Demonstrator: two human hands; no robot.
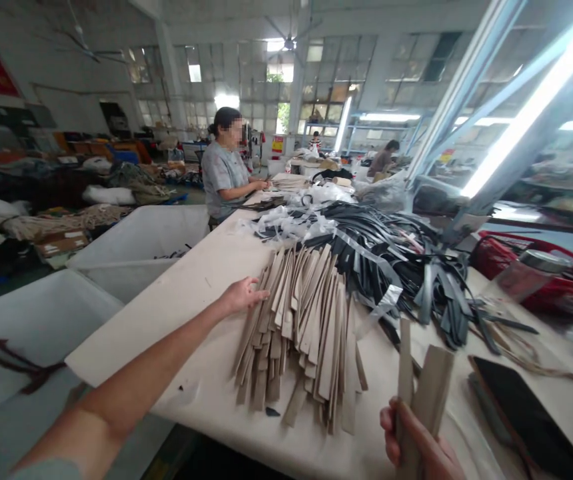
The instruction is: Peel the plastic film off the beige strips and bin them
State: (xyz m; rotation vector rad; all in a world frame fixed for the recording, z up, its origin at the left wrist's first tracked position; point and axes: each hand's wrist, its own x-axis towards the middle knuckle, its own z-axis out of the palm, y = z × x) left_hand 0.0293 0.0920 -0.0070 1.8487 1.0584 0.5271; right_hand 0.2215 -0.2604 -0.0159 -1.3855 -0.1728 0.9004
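Note:
A pile of beige-grey strips (311,320) lies spread over the middle of the pale table. My left hand (244,295) is at the pile's upper left edge, fingers apart, with no strip seen in its grasp; whether the fingertips touch the pile is hard to tell. At the lower right, my right hand (419,437) is closed around beige strips (431,393), which stand up from its grip in two parts, a narrow one and a wider one. Behind the pile lies a heap of black strips (381,247) with clear plastic film among them.
A dark phone-like device (529,413) lies at the table's right, near a red basket (561,293) and a lidded jar (531,270). White bins (141,233) stand left of the table (166,300). A person (226,167) works at its far left side.

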